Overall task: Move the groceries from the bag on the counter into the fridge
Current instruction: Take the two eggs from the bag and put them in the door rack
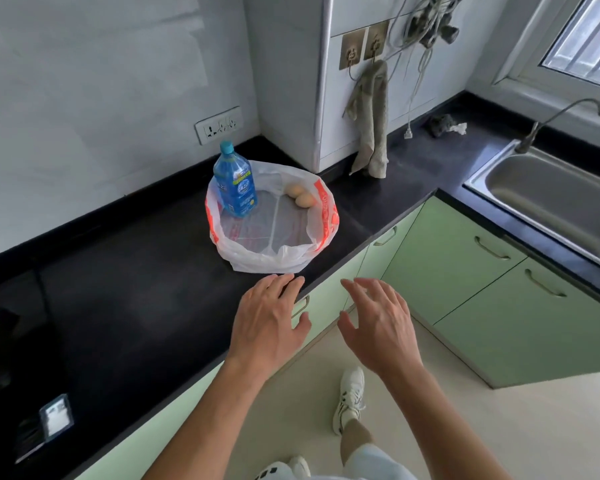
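Observation:
A white plastic bag (pixel 281 258) with red print lies open on the black counter (pixel 136 271). Inside it a blue bottle (pixel 234 183) with a blue cap stands upright at the left, and two brown eggs (pixel 300 195) lie at the back right. My left hand (pixel 269 323) hovers over the counter's front edge, just short of the bag, fingers spread and holding nothing. My right hand (pixel 378 320) is beside it over the floor, fingers also spread and empty. No fridge is in view.
A steel sink (pixel 548 195) with a tap sits at the right. Green cabinets (pixel 465 271) run under the counter. A cloth (pixel 371 119) hangs from a hook on the wall column behind the bag. A wall socket (pixel 218 124) is behind the bottle. A phone (pixel 56 415) lies at the left.

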A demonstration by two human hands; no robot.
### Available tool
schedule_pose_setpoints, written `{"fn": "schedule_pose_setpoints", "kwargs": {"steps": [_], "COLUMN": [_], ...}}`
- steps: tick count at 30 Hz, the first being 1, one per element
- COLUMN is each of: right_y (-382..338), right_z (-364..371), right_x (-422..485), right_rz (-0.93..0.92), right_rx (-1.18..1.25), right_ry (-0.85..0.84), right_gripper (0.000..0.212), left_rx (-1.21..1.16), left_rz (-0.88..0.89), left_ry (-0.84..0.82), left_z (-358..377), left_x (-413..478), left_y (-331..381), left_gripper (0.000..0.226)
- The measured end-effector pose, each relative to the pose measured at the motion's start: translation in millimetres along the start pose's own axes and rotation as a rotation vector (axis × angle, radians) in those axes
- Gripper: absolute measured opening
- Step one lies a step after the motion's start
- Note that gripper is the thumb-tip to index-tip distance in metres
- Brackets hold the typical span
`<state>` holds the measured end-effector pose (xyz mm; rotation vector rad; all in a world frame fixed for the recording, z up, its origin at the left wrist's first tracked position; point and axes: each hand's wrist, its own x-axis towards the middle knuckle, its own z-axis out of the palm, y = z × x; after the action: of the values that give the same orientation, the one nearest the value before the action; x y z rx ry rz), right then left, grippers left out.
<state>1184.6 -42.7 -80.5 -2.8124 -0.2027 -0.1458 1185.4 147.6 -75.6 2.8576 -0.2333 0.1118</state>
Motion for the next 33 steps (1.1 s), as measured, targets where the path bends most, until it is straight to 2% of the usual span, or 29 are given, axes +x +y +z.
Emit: {"fn": "schedule_pose_setpoints", "kwargs": {"steps": [11, 18, 24, 33], "right_y": [49, 66, 54, 35], "right_z": [13, 36, 67, 128], "right_x": [155, 226, 253, 289], "right_rz": [-0.151, -0.241, -0.223, -0.038], "right_rx": [0.04, 0.096, 0.135, 0.174], "right_ry": [-0.058, -0.135, -0.2, -0.257], "right_gripper": [0.05, 0.05, 0.05, 0.049], "left_rx": [0.055, 0.037, 0.004, -0.071], "left_rz": [-0.113, -0.23, -0.224, -0.175], "left_ry": [-0.032, -0.03, -0.044, -0.102], "left_z": [20, 36, 56, 96], "left_x": [134, 184, 218, 273], "left_y": [1, -10, -39, -93], "left_gripper": [0.058, 0.058, 0.058, 0.059]}}
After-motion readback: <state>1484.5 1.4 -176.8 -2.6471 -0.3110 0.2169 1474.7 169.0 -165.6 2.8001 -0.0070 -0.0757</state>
